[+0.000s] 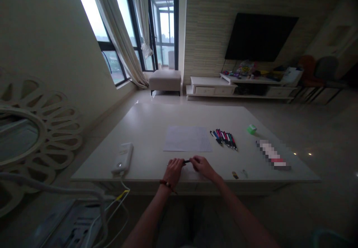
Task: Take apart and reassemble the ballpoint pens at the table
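Nearest to my camera are two bare forearms, and they reach forward over the near edge of the table (140, 128). A bead bracelet (167, 185) sits on the left wrist. The hands are close together and not wide open: the left hand (173, 172) and the right hand (203, 167) hold one dark pen (186, 162) between them, just in from the near edge. The fingers hide most of this pen, so I can see only a short piece of it.

Farther on the table, just beyond the hands, lies a sheet of paper (187, 139). To the right of the paper, a group of colored pens (224, 139) lie side by side, and they do not touch the paper. Beyond them is a small green block (251, 129). More to the right lies a long object (271, 154), but it is too blurred for me to tell what it is. Two tiny items (235, 175) lie near the near edge, right of the hands. On the left side is a white power bank (122, 157), and its cable (123, 188) hangs down over the edge.
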Action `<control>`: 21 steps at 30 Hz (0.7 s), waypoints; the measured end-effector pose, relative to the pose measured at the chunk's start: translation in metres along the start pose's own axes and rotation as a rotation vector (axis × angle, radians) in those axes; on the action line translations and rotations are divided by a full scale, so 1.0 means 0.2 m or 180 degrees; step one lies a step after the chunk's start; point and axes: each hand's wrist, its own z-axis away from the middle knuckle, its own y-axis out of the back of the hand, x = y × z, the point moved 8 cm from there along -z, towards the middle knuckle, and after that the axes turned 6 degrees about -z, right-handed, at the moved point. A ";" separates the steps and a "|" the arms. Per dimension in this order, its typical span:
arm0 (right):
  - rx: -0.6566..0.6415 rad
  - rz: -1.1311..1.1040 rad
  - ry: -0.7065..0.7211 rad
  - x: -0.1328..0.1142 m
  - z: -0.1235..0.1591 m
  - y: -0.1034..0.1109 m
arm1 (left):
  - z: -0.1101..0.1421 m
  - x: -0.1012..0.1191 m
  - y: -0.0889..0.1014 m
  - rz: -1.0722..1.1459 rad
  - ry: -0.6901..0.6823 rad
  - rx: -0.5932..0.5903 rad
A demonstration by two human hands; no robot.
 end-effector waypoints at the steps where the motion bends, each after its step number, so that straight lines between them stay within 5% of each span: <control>1: 0.0014 0.0029 -0.0041 0.01 0.00 0.00 | 0.00 0.00 0.00 -0.0002 -0.0016 0.0003; 21: 0.0134 -0.0157 0.0047 0.02 -0.02 -0.03 | 0.01 -0.01 0.00 0.0035 -0.0004 0.0068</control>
